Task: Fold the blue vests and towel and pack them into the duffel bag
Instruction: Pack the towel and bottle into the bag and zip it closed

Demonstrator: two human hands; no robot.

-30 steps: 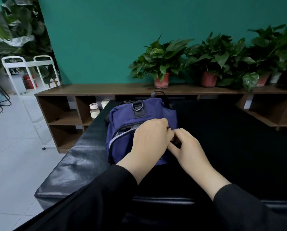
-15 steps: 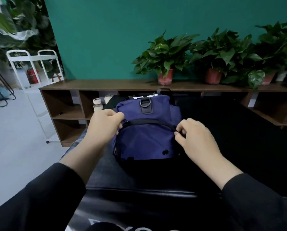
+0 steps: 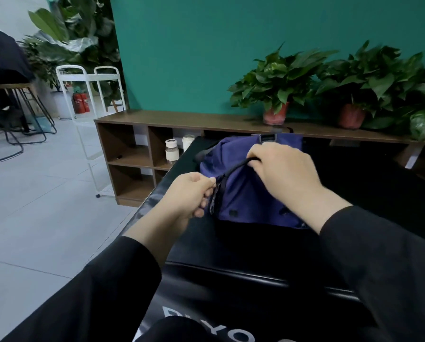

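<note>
The duffel bag [image 3: 250, 191], a blue-purple one, is lying on the black counter [image 3: 231, 245], toward 12 o'clock from the person and near the counter's far left corner. No blue vest and no towel is showing anywhere on the counter or around it, so they are most likely already inside, though the bag's interior is not showing and this cannot be confirmed.

The left hand [image 3: 189, 193] is sitting at about 9 o'clock of the bag, its fingers curled in and thumb and forefinger pinching a small dark tab at the bag's left end; it looks like the zipper pull, but it is too blurred to be sure. The right hand [image 3: 283, 169] is resting on top of the bag, toward 1 o'clock of it, fingers bent and closing around the black strap or piping [image 3: 233, 169] that is running along the top edge, seemingly bracing the fabric.

Judging by this, the folding and packing are looking done, and the closing of the bag is the step in hand. The zip line is appearing shut across the top, so what is left is probably only the last bit at the left end, then letting go.

Beyond the counter, a wooden shelf unit [image 3: 142, 144] is standing at 11 o'clock, with potted plants [image 3: 278, 80] on top.
</note>
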